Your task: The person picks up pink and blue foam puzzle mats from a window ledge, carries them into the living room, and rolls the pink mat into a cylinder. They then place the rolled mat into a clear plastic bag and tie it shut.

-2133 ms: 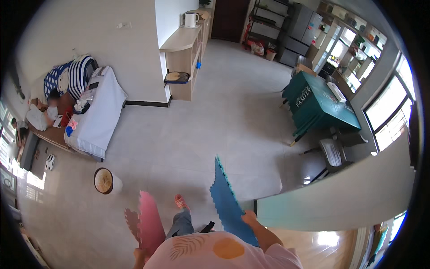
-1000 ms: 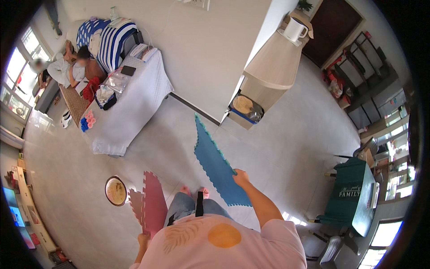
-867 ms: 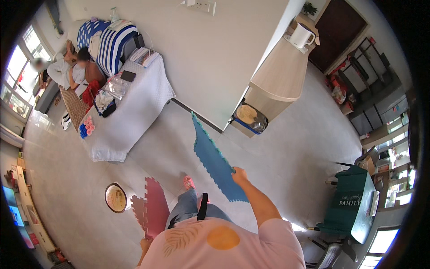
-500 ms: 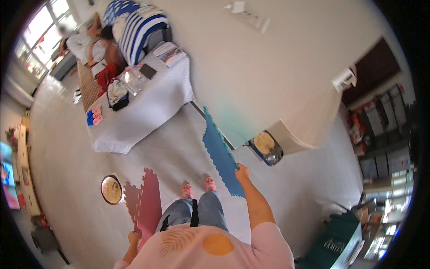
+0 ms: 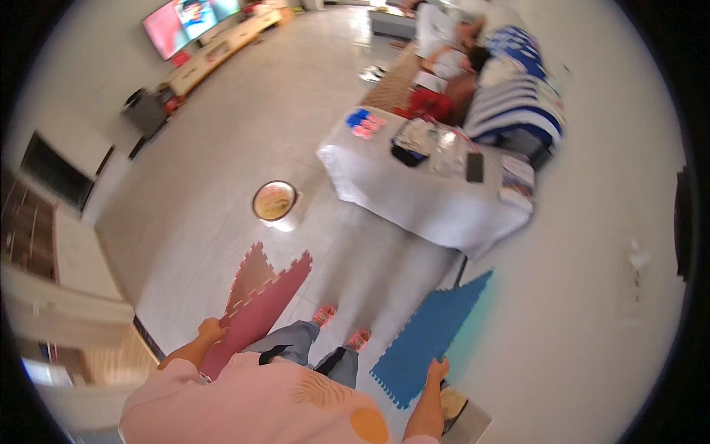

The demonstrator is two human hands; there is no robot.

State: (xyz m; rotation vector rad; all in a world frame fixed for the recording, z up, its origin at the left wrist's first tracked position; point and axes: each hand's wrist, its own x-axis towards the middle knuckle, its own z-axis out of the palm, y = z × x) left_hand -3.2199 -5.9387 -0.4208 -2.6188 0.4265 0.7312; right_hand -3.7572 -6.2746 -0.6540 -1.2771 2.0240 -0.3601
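My left hand (image 5: 212, 330) is closed on the edge of dark pink foam mats with toothed, puzzle-like borders. Two layers spread apart at the top: a darker pink foam mat (image 5: 268, 314) and a lighter pinkish-brown face (image 5: 252, 277) behind it. In my right hand (image 5: 439, 368) is a blue foam mat (image 5: 427, 334), gripped by its right edge and hanging tilted beside my legs. A teal tint shows along that mat's far side, against the pale wall. Both mats are held off the floor, one on each side of my body.
A white bin (image 5: 285, 218) with a dark rim stands ahead. Beyond it, a cloth-covered sofa (image 5: 403, 214) carries a bag, a phone and a book; people sit farther along. A television (image 5: 188, 28) hangs above a long low cabinet (image 5: 222, 53). An open container (image 5: 470, 425) lies below my right arm.
My view has swung left, so the sofa and bin now appear farther right. Both hands keep hold of their mats; the blue one now shows more of its broad face.
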